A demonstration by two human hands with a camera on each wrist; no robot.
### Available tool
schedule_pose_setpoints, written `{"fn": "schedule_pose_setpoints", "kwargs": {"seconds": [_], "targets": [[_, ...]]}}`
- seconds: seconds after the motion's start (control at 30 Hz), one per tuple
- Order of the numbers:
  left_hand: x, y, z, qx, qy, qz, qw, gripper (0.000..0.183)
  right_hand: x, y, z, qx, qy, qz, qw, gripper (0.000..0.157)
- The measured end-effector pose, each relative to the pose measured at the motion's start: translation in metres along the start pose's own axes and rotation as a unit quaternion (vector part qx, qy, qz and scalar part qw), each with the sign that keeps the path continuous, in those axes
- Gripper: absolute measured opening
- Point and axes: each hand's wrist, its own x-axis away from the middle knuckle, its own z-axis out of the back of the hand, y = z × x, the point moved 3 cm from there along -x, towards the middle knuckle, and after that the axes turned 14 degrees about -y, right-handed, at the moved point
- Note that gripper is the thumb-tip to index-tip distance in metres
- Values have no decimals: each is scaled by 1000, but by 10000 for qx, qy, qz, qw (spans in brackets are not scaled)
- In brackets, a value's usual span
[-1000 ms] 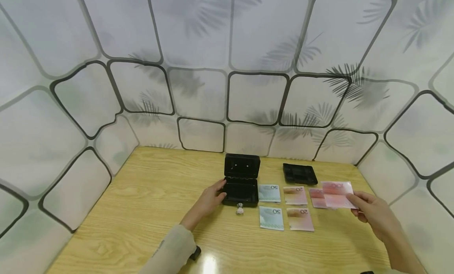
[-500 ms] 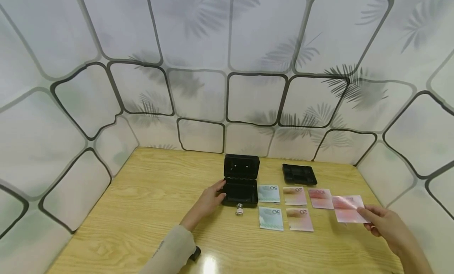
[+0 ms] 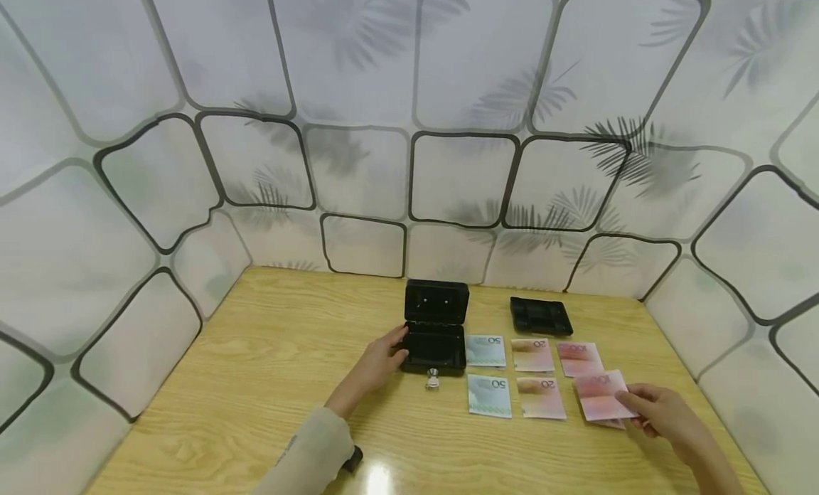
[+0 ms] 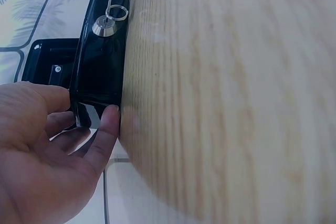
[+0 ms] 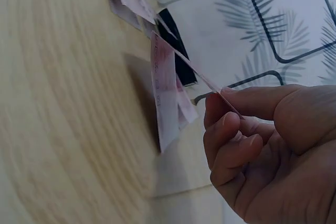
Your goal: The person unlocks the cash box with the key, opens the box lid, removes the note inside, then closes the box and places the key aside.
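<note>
The black cash box (image 3: 441,301) stands on the table with its lid up and a key (image 3: 433,378) in its front lock. My left hand (image 3: 377,363) holds its left side, thumb and fingers spread about the corner in the left wrist view. Between right thumb and fingers, my right hand (image 3: 665,413) pinches a folded pink 100 banknote (image 3: 601,394), low over the table at the right. Behind it lies another 100 banknote (image 3: 579,358). In the right wrist view, the held banknote (image 5: 165,98) hangs with its fold partly spread.
Two blue-green 50 banknotes, one at the rear (image 3: 484,350) and one nearer (image 3: 489,395), lie right of the box. Beside them are two 20 banknotes, rear (image 3: 532,355) and front (image 3: 541,398). A black compartment tray (image 3: 540,316) stands behind, near the patterned wall (image 3: 463,178).
My right hand has brought the 100 banknote toward me, first out to the right, then back left and lower, uncovering the one behind. My left hand has stayed at the box.
</note>
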Motion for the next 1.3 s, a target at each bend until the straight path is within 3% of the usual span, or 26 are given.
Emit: {"fn": "schedule_pose_setpoints", "kwargs": {"seconds": [0.2,0.3,0.47,0.57,0.87,1.3], "targets": [[0,-1,0,-14,-1,-34,10000,51,-6,4,-9,245,159,-87,9995,32],[0,-1,0,-2,5,-32,10000,50,-10,7,-10,690,389,-185,9967,29],[1,1,0,-12,3,26,10000,50,-16,8,-10,1890,842,-283,9780,32],[1,2,1,-17,-14,64,10000,51,-16,7,-10,2263,953,-277,9690,34],[2,3,1,5,-52,82,10000,51,-13,2,-13,2476,1048,-456,9621,40],[0,1,1,-22,-12,46,10000,51,-12,1,-17,2396,1139,-482,9630,45]]}}
